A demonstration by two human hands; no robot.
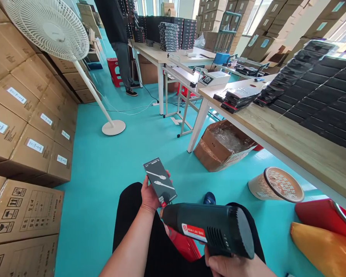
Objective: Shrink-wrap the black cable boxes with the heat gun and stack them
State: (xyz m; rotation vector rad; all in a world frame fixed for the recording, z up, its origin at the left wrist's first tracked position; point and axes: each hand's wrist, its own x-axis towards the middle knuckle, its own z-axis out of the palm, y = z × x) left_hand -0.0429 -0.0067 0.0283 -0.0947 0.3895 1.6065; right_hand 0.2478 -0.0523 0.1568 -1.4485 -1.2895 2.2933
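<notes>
My left hand (149, 194) holds a flat dark grey box (160, 180) with a picture of white cable connectors on its front, over my lap. Its fingers wrap round the box from beneath and the fingertips show at the right edge. My right hand (233, 265) grips the handle of a dark green heat gun (207, 227) with a red and white label. The heat gun lies sideways across the view, its nozzle pointing left, close to the lower end of the box. Much of my right hand is hidden below the gun's body.
Cartons (31, 134) are stacked on the left beside a white fan (113, 127). A wooden table (291, 127) with wrapped black boxes (242, 96) stands right, above an open carton (216, 150) and a waste basket (265, 186). A person (121, 50) stands at the back table.
</notes>
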